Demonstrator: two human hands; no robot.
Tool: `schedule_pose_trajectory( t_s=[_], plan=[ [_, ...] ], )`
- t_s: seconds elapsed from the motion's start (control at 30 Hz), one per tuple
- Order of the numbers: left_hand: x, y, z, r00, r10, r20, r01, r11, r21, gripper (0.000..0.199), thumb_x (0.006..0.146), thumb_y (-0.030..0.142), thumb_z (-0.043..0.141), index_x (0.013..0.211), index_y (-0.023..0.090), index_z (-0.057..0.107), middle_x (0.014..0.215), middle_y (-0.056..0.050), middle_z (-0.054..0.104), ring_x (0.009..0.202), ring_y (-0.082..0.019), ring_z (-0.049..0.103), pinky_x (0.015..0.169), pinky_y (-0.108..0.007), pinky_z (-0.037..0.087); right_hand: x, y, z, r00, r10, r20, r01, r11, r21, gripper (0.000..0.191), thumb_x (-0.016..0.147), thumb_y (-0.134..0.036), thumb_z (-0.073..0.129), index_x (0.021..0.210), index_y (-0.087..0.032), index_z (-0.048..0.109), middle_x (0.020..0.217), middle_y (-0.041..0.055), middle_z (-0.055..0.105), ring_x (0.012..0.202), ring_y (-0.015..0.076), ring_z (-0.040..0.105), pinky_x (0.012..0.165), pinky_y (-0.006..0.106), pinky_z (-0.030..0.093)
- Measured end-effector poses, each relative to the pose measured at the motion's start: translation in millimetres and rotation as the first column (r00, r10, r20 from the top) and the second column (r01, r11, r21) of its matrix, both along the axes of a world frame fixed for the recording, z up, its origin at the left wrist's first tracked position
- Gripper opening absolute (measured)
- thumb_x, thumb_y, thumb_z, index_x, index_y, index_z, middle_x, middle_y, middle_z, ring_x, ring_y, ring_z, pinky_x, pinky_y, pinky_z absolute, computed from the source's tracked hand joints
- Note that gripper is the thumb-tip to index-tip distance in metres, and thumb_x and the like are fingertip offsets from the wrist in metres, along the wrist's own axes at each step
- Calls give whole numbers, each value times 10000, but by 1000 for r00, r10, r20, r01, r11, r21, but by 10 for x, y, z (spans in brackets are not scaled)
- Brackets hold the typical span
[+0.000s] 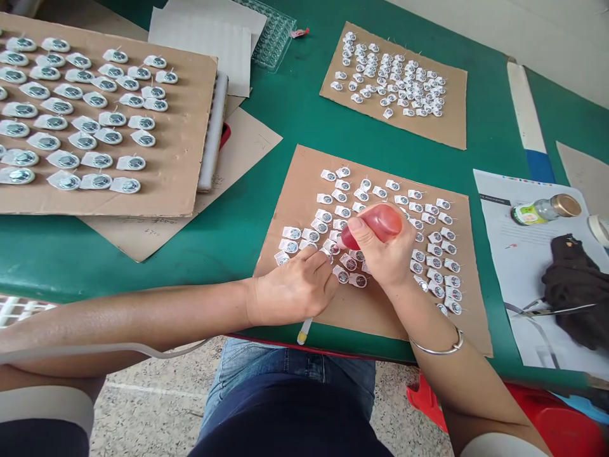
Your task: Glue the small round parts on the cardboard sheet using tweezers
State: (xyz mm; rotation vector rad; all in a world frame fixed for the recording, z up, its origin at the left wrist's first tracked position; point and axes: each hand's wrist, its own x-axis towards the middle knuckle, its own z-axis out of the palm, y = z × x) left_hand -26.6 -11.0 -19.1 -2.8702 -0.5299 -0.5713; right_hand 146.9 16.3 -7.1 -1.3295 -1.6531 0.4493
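My right hand [387, 254] is wrapped round a red, soft-looking squeeze bottle [373, 226], its nozzle end tilted down to the left. Beside it, my left hand [297, 289] is closed, fingers pinched close to the nozzle. A white stick with a yellow end [304, 331] sticks out under the left palm, in line with the pinched fingers; its other end is hidden. Both hands are over a brown cardboard sheet [280, 190] bearing rows of small round pieces with silvery-dark faces and white tabs [342, 274]. The fingers cover some pieces near the nozzle.
At left, a raised cardboard sheet [181, 184] carries larger similar pieces. Another cardboard sheet [451, 127] with pieces lies at the back. On the right are printed paper [495, 228], a small glass jar [545, 211], scissors [561, 311] and dark cloth [578, 285]. A cable [137, 347] crosses my left forearm.
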Motion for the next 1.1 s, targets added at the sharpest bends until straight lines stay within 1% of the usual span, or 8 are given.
schedule_pose_trajectory(
  t_s=[0.13, 0.37, 0.47, 0.6, 0.67, 0.93, 1.1],
  plan=[
    [6, 5, 3, 1000, -2, 1, 2, 1000, 9, 170, 839, 69, 447, 695, 116, 525, 678, -84, 595, 640, -182, 525, 578, -313, 412, 2, 3, -11, 1000, 16, -17, -17, 999, -28, 215, 752, -369, 653, 760, -172, 564, 664, -2, 578, 598, 112, 559, 587, 284, 490],
    [9, 9, 8, 1000, -7, -3, 7, 1000, -1, 185, 838, 60, 440, 687, 111, 534, 673, -89, 603, 659, -190, 543, 573, -313, 436, 7, -3, -28, 1000, -5, -24, 3, 996, -88, 259, 755, -415, 642, 759, -170, 558, 661, 11, 580, 600, 124, 557, 622, 311, 493],
    [5, 9, 10, 1000, -4, -1, 4, 1000, -6, 183, 840, 61, 439, 693, 109, 537, 678, -89, 606, 664, -190, 546, 578, -316, 444, -2, 2, -19, 1000, -18, -11, 17, 998, -68, 273, 750, -425, 644, 745, -165, 564, 663, 15, 581, 606, 124, 555, 617, 307, 487],
    [4, 9, 13, 1000, -4, 4, 4, 1000, -13, 179, 845, 68, 436, 703, 107, 538, 681, -89, 604, 675, -190, 547, 591, -318, 448, -10, 21, -5, 999, -39, 12, 39, 999, 17, 267, 744, -413, 652, 715, -161, 567, 672, 13, 586, 628, 120, 560, 624, 292, 483],
    [5, 8, 15, 1000, -6, 4, 6, 1000, -18, 178, 847, 72, 433, 706, 107, 536, 681, -90, 603, 682, -193, 548, 597, -320, 447, -10, 28, -7, 999, -47, 21, 46, 998, 38, 265, 742, -408, 654, 709, -161, 566, 677, 11, 589, 631, 117, 561, 631, 290, 483],
    [4, 14, 13, 1000, -7, -1, 7, 1000, -20, 167, 846, 74, 433, 717, 107, 534, 676, -93, 599, 685, -194, 546, 603, -325, 448, 1, 30, -21, 999, -41, 34, 40, 999, 33, 277, 762, -434, 627, 714, -172, 550, 667, 8, 579, 621, 121, 553, 627, 306, 486],
    [7, 21, 1, 1000, -4, 7, 4, 1000, -23, 163, 842, 76, 436, 725, 105, 545, 694, -98, 610, 687, -197, 548, 593, -327, 451, 11, 31, -32, 999, -41, 34, 41, 999, -3, 290, 770, -457, 613, 743, -176, 548, 637, 5, 562, 606, 126, 549, 631, 319, 495]
  ],
)
